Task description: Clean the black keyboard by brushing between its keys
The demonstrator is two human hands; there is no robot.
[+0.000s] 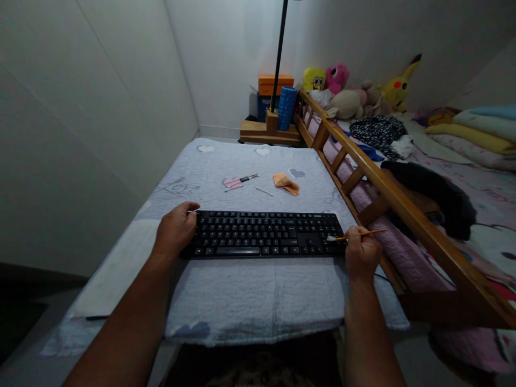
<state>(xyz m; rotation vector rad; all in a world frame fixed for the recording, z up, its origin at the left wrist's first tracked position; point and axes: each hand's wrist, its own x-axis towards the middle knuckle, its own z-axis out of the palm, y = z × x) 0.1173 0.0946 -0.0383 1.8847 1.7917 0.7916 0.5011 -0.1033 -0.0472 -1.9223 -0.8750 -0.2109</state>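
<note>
A black keyboard [258,234] lies flat on the cloth-covered table. Its left end is gripped by my left hand [177,228], with a thin white stick near the fingertips. At the keyboard's right end, my right hand [363,250] holds a thin orange-handled brush [373,231], its pale bristles over the number keys. Behind the keyboard lie an orange cloth [286,184], a white cotton swab [264,191], another swab [234,188] and a small tool with a black grip [249,178].
A wooden bed rail [363,161] runs along the table's right side, with bedding and plush toys beyond. At the back stand a black pole [279,54] on a wooden base, a blue roller [287,108] and an orange box [275,84]. A wall rises on the left.
</note>
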